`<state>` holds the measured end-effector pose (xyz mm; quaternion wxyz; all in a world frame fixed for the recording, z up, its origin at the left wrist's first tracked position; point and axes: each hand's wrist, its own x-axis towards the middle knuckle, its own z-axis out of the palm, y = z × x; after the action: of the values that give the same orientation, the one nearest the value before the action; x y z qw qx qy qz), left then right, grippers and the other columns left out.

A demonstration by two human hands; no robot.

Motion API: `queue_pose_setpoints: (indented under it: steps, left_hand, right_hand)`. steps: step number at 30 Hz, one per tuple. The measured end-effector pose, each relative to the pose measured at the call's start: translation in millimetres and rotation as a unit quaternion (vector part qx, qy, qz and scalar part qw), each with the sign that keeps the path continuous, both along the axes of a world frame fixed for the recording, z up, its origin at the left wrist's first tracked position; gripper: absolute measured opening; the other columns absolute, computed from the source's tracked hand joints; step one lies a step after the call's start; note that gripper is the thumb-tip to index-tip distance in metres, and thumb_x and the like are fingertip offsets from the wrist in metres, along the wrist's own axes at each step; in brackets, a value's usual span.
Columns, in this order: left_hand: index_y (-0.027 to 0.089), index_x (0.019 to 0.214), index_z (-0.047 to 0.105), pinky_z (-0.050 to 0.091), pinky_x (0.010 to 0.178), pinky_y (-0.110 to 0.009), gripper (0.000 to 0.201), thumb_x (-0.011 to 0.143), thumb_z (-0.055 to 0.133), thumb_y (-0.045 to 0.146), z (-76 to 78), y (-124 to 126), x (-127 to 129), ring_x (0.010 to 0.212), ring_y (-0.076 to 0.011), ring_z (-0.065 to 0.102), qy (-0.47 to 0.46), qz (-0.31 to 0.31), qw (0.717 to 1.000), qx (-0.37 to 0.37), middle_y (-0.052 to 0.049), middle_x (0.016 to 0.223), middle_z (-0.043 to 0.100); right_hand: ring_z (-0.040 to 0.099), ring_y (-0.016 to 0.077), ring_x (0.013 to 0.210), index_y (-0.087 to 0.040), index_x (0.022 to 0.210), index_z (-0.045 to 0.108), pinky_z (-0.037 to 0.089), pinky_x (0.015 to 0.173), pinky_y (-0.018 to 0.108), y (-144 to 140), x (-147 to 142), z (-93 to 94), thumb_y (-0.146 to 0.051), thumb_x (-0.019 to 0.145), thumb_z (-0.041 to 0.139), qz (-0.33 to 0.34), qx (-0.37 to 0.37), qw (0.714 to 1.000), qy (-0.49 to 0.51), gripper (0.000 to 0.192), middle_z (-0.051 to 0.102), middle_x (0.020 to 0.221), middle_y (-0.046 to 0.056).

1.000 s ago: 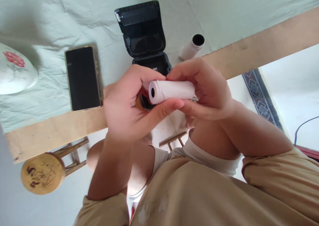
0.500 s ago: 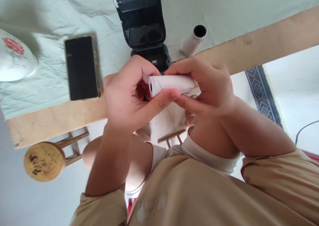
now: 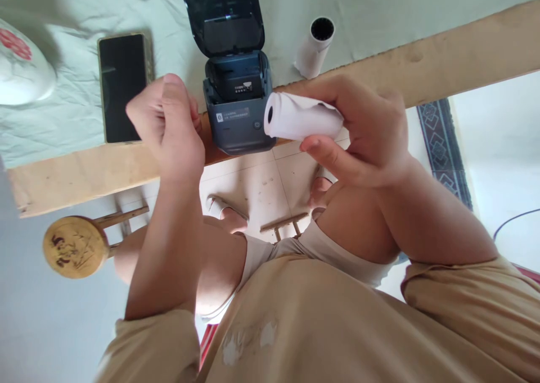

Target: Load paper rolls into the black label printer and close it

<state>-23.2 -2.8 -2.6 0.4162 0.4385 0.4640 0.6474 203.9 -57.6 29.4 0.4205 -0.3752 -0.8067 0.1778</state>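
Note:
My right hand (image 3: 367, 133) grips a white paper roll (image 3: 301, 116) between thumb and fingers. The roll lies sideways, its dark core hole facing left and a loose paper edge lifting on top. My left hand (image 3: 171, 121) is curled into a fist left of the roll, clear of it; whatever may be inside the fist is hidden. Between the hands, a dark blue label printer (image 3: 240, 124) sits at the table edge with its lid (image 3: 230, 20) raised, and no roll shows in its bay. A second paper roll (image 3: 312, 54) stands upright behind my right hand.
A phone (image 3: 122, 88) with a dark screen lies left of the printer on the pale green cloth (image 3: 392, 17). At the far left is a white object with a red flower (image 3: 25, 68). A round wooden stool (image 3: 76, 247) stands below the wooden table edge (image 3: 84, 172).
My left hand has let go of the paper roll and moved left, closing into a fist. My right hand keeps the roll, and the printer front is now uncovered. The view has shifted slightly.

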Motion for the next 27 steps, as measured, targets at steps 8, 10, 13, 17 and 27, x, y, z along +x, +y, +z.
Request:
queue_pose_setpoints:
  steps: [8, 10, 13, 17, 27]
  left_hand:
    - [0.015, 0.05, 0.046, 0.006, 0.038, -0.023, 0.061, 0.093, 0.05, 0.058, -17.2, 7, -1, 0.037, -0.0021, 0.021, 0.092, -0.046, 0.992, 0.069, 0.005, 0.045, 0.027]
    - [0.015, 0.051, 0.044, 0.005, 0.037, -0.023, 0.062, 0.092, 0.048, 0.06, -19.0, 9, -2, 0.036, -0.0017, 0.02, 0.086, -0.049, 0.993, 0.069, 0.006, 0.044, 0.026]
    - [0.016, 0.052, 0.041, 0.003, 0.037, -0.024, 0.06, 0.093, 0.047, 0.061, -18.6, 8, -2, 0.036, -0.0025, 0.017, 0.076, -0.053, 0.994, 0.055, 0.006, 0.044, 0.024]
    - [0.017, 0.054, 0.04, 0.004, 0.041, -0.026, 0.059, 0.094, 0.043, 0.061, -14.8, 3, 1, 0.038, -0.0027, 0.016, 0.065, -0.045, 0.996, 0.041, 0.005, 0.047, 0.024]
    - [0.017, 0.053, 0.044, 0.005, 0.046, -0.033, 0.06, 0.087, 0.053, 0.065, -11.3, 1, -4, 0.042, -0.0059, 0.02, 0.08, -0.058, 0.995, 0.034, 0.002, 0.047, 0.026]
  right_hand:
    - [0.051, 0.0029, 0.061, -0.017, 0.107, 0.055, 0.041, 0.056, 0.018, -9, 16, 4.5, -0.034, 0.09, 0.057, 0.005, 0.039, 0.998, -0.044, 0.024, 0.065, 0.083, -0.003]
    - [0.052, 0.0028, 0.062, -0.017, 0.107, 0.055, 0.042, 0.056, 0.018, -10, 18, 5.2, -0.034, 0.09, 0.057, 0.004, 0.037, 0.998, -0.052, 0.024, 0.064, 0.082, -0.003]
    - [0.052, 0.0021, 0.061, -0.017, 0.108, 0.054, 0.04, 0.054, 0.018, -10, 18, 5.5, -0.036, 0.091, 0.056, 0.007, 0.04, 0.998, -0.056, 0.025, 0.064, 0.082, -0.003]
    - [0.048, 0.001, 0.054, -0.017, 0.107, 0.054, 0.036, 0.049, 0.018, -9, 13, 5.7, -0.038, 0.092, 0.053, 0.017, 0.029, 0.998, -0.044, 0.026, 0.065, 0.078, -0.004]
    - [0.048, 0.002, 0.054, -0.02, 0.108, 0.053, 0.039, 0.051, 0.017, -2, -3, 2.4, -0.04, 0.092, 0.051, 0.019, 0.024, 0.998, -0.058, 0.026, 0.063, 0.079, -0.005]
